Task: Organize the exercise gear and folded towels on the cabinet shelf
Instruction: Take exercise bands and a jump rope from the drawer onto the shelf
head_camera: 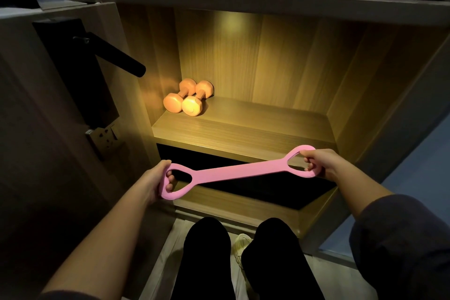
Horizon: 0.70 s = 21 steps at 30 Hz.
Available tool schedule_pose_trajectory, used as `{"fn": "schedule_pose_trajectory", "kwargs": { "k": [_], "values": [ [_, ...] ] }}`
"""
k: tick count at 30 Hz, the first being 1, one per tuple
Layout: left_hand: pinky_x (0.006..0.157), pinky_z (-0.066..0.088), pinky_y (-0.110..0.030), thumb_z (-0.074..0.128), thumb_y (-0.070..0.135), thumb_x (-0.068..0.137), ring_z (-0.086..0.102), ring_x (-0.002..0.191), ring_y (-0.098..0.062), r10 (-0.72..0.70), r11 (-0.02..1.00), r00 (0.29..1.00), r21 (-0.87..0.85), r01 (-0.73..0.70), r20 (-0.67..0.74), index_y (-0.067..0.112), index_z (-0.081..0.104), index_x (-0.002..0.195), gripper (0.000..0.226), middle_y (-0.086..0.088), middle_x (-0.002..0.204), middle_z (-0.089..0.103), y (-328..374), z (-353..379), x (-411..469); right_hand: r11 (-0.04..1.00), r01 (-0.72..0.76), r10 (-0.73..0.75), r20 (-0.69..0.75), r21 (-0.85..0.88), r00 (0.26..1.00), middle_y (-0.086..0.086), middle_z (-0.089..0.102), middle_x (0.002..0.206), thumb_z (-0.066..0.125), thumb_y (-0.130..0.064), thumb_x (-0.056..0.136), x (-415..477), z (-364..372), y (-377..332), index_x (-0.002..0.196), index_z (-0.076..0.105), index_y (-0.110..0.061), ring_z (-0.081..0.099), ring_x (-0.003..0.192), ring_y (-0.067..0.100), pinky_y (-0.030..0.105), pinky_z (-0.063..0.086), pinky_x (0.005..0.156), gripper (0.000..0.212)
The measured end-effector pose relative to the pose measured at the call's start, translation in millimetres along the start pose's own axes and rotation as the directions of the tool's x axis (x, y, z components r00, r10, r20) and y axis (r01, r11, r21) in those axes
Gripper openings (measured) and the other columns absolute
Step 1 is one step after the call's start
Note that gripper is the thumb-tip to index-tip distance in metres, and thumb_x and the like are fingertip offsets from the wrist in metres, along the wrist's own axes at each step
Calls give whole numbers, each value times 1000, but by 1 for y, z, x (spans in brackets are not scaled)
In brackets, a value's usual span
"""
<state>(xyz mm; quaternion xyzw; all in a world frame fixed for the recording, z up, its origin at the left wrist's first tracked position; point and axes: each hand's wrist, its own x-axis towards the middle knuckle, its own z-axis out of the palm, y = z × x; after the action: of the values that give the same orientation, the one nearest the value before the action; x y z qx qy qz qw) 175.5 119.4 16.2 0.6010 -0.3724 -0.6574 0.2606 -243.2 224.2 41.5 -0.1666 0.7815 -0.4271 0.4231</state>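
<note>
The left hand and the right hand each grip one end loop of a pink rubber figure-eight stretch band, held across between them before the lit wooden cabinet shelf. Farther back, two orange dumbbells lie side by side in its left rear corner.

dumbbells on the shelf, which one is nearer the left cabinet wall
The duller-lit left dumbbell; the right dumbbell, with the brightly lit front head, lies on its far side.

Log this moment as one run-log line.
left hand grips pink resistance band loop | right hand grips other loop | two dumbbells back-left on shelf
</note>
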Motion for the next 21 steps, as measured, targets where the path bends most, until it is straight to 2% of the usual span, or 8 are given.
{"fn": "schedule_pose_trajectory", "kwargs": {
  "k": [5, 8, 11, 15, 17, 19, 21],
  "values": [
    [61, 48, -32, 56, 42, 96, 50, 50, -16, 4, 998, 1000, -59, -4, -3, 8, 59, 76, 40, -2, 57, 56, -3, 0, 2, 1000, 2, -2, -5, 9, 1000, 8, 61, 72, 70, -15, 90, -3, 5, 0, 89, 67, 0, 50, 54, 13, 30, 50, 56, 15],
    [65, 49, -33, 59, 38, 95, 49, 55, -17, -9, 996, 999, -94, 6, -31, 5, 61, 82, 36, -5, 66, 55, 0, 10, 1, 999, 10, -11, 6, 41, 1000, 7, 59, 71, 70, -12, 89, -6, 18, -4, 88, 65, -1, 47, 53, 13, 31, 49, 54, 13],
    [66, 49, -31, 58, 33, 96, 49, 58, -17, -26, 995, 999, -99, 27, 20, 3, 63, 87, 32, -6, 71, 57, 7, 23, -4, 1000, 6, -7, 44, 18, 999, 6, 59, 68, 71, -10, 87, -12, 36, -10, 85, 66, -2, 47, 52, 13, 30, 50, 56, 10],
    [49, 55, -26, 49, 24, 100, 59, 70, -20, -7, 995, 990, -100, 22, 143, 1, 62, 99, 27, -11, 85, 63, 19, 46, -17, 999, -36, 38, 193, -11, 981, 6, 67, 70, 71, -10, 85, -24, 61, -23, 88, 67, -3, 57, 55, 14, 29, 52, 61, 9],
    [56, 59, -31, 44, 21, 103, 64, 77, -22, -14, 994, 984, -108, 33, 180, -2, 59, 107, 28, -14, 91, 66, 22, 59, -22, 998, -65, 60, 278, 7, 959, 8, 71, 74, 69, -13, 88, -33, 74, -26, 93, 67, -2, 65, 60, 16, 31, 56, 61, 12],
    [68, 57, -34, 40, 18, 105, 67, 82, -24, -18, 992, 978, -117, 43, 207, -2, 56, 114, 28, -16, 95, 68, 21, 71, -27, 996, -76, 53, 348, 52, 936, 11, 73, 78, 65, -14, 91, -41, 86, -26, 96, 65, -1, 69, 66, 18, 35, 57, 60, 14],
    [72, 54, -34, 40, 13, 104, 67, 86, -25, -7, 991, 974, -127, 36, 225, -3, 55, 118, 26, -17, 100, 67, 20, 81, -30, 997, -55, 27, 410, 57, 912, 10, 74, 76, 63, -14, 92, -48, 97, -24, 97, 65, 0, 71, 67, 18, 35, 59, 66, 14]
  ]
}}
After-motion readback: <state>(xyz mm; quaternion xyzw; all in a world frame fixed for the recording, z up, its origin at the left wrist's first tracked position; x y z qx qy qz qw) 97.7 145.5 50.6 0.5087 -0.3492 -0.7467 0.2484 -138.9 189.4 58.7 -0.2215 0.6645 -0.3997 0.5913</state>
